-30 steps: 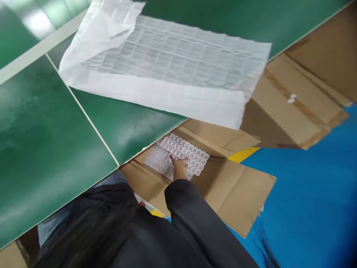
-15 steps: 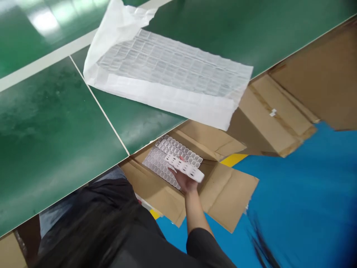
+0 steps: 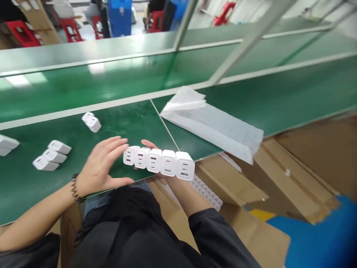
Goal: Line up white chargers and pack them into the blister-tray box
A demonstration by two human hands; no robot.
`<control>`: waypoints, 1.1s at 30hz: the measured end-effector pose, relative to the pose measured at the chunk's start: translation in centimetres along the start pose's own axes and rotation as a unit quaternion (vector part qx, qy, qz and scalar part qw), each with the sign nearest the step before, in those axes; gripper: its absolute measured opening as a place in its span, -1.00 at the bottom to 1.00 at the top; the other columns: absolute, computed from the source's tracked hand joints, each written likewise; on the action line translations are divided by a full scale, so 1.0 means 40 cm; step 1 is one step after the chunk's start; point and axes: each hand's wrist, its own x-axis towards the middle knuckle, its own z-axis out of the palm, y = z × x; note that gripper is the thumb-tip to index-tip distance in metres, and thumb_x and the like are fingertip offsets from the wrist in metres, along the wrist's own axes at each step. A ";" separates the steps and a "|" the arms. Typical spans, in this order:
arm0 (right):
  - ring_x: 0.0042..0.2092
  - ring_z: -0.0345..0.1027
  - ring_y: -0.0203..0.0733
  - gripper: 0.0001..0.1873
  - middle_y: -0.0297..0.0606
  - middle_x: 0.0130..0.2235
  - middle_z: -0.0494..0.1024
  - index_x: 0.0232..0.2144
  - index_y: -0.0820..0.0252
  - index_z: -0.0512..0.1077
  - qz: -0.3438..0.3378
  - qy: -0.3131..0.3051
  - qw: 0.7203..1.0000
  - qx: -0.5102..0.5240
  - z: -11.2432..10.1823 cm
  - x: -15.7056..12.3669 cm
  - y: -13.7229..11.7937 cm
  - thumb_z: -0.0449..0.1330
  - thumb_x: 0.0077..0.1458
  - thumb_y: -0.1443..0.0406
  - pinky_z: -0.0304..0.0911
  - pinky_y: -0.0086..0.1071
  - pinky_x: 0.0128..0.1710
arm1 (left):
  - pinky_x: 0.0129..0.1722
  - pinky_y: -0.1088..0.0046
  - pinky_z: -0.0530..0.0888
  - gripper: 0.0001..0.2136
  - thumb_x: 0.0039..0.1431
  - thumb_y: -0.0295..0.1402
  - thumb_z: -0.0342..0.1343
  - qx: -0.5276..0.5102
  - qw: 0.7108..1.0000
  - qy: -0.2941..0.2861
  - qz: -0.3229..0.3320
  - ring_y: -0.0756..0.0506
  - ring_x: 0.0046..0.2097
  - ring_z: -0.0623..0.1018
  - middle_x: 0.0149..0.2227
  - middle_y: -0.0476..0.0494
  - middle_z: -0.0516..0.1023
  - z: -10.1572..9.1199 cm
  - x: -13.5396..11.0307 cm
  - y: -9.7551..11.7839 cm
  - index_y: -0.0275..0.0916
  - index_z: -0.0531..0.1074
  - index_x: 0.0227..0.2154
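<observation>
My right hand grips a row of several white charger blocks, held side by side above the front edge of the green table. Most of that hand is hidden behind the row. My left hand is spread, fingers apart, with its fingertips at the left end of the row. Below the hands an open cardboard box on the floor holds a clear tray of more blocks.
Loose white blocks lie on the table at the left: a group of three, a pair and one at the edge. A folded white plastic sheet lies at the table's right. Red stools and a blue bin stand beyond.
My right hand has lifted the row of blocks out of the box up to table height. The view has swung up, and my left hand has come in to meet the row.
</observation>
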 end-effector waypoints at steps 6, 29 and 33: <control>-0.07 0.47 -0.05 -0.55 -0.34 -0.15 0.58 -0.21 0.00 0.48 -0.079 0.072 0.986 0.131 0.135 0.178 -0.020 0.33 -0.07 -0.08 0.39 -0.05 0.01 | 0.13 0.15 0.46 -0.15 0.13 0.08 0.22 0.007 0.998 0.066 -0.023 -0.25 0.16 0.47 0.12 -0.32 0.49 0.018 -0.024 -0.054 -0.19 -0.01 0.35; 0.07 0.41 -0.09 -0.35 -0.24 0.03 0.52 0.01 0.07 0.43 0.060 -0.062 0.996 -0.036 0.100 0.343 -0.022 0.48 -0.12 0.05 0.32 -0.13 0.14 | -0.20 0.33 0.52 -0.33 0.29 0.20 -0.16 0.010 0.991 0.111 -0.078 -0.14 -0.15 0.56 -0.08 -0.23 0.57 0.022 -0.127 -0.156 -0.20 0.24 0.23; 0.11 0.37 -0.10 -0.29 -0.21 0.12 0.47 0.12 0.07 0.37 0.059 -0.093 0.992 -0.060 0.078 0.335 -0.021 0.45 -0.06 0.11 0.32 -0.15 0.15 | -0.25 0.36 0.52 -0.38 0.33 0.16 -0.17 0.012 0.990 0.121 -0.065 -0.12 -0.19 0.55 -0.13 -0.22 0.58 0.027 -0.126 -0.160 -0.20 0.28 0.20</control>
